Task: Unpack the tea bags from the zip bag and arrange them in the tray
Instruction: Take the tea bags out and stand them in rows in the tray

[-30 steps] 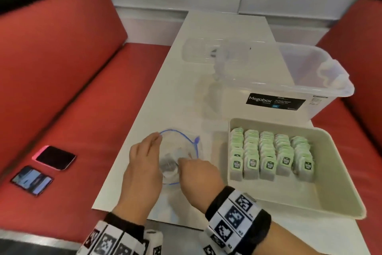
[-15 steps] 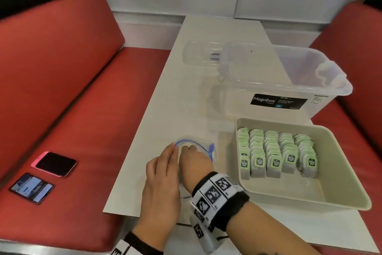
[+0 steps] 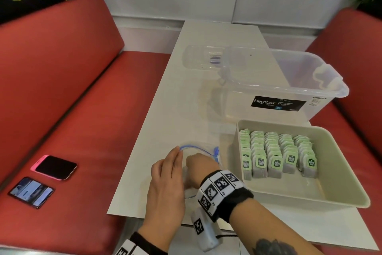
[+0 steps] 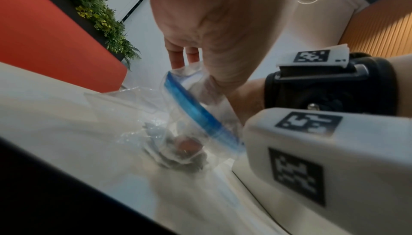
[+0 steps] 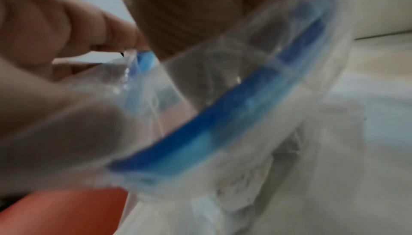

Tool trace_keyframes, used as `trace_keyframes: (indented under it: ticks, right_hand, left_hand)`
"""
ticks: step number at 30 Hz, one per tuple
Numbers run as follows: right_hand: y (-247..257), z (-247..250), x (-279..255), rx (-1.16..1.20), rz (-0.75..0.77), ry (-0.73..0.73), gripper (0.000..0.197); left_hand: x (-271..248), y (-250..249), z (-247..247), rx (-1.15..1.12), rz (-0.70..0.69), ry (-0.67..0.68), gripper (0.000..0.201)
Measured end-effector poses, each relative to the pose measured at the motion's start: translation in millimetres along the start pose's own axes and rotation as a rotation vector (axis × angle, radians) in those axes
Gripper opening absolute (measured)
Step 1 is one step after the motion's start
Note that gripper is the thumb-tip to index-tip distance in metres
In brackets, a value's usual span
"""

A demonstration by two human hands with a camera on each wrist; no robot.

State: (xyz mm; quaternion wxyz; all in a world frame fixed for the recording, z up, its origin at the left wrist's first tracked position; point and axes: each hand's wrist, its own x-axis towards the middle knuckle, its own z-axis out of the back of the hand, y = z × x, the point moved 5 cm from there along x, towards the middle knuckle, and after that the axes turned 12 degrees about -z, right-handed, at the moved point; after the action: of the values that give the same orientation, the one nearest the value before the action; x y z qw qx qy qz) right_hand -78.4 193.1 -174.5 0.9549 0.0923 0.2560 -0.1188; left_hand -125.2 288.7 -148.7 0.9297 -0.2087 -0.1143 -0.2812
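White bench (image 3: 182, 97) runs away from us between red seats, and nearest its front edge our two hands work at the zip bag (image 3: 198, 151). Our left hand (image 3: 165, 180) lies along the bag's left side, its fingertips (image 4: 178, 59) pinching the mouth by the blue zip strip (image 4: 196, 110) and lifting it. Our right hand (image 3: 201, 167) is pushed into the mouth, wrist deep. The left wrist view shows a fingertip through the film, down on a crumpled tea bag (image 4: 178, 152), but the clear film blurs it, so we cannot tell whether that grip has closed on it.

The bag is thin, limp and slick, so we judge it will collapse unless the stiffer zip strip is held. The tea bags are light, soft paper and could tear, so we would take one by its body or tag with a gentle pinch. Strings may tangle.

Just right of the bag sits the tray (image 3: 341, 192), with five rows of green-tagged tea bags (image 3: 277, 153) standing in its far half and its near half bare. That suggests the job is nearly finished, with few left in the bag.

Behind the tray stands a clear storage box (image 3: 299, 73), with a clear lid (image 3: 202, 58) lying at its left. Two phones (image 3: 55, 167) rest on the left seat.
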Motion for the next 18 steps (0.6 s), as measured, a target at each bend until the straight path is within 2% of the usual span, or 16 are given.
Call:
trace_keyframes:
  ticks: [4,7,10,15,18]
  right_hand:
    - [-2,-7,0,0.057,-0.018,0.152,0.043]
    - [-3,-9,1,0.139,-0.032,0.191,0.036]
    - [-2,-12,0,0.177,-0.020,0.163,0.027]
    - [1,-13,-4,0.110,0.028,0.025,0.015]
    - [4,-14,-6,0.099,0.090,0.032,0.022]
  left_hand:
    - [-2,0,0,-0.009,-0.005,0.011,0.096]
    - [-4,-1,0,-0.011,-0.008,0.011,0.096]
    - [-3,-2,-1,-0.026,-0.004,0.020,0.097]
    - [-3,-2,-3,-0.033,-0.006,0.003,0.098]
    - [-2,-2,-2,-0.027,-0.006,0.005,0.097]
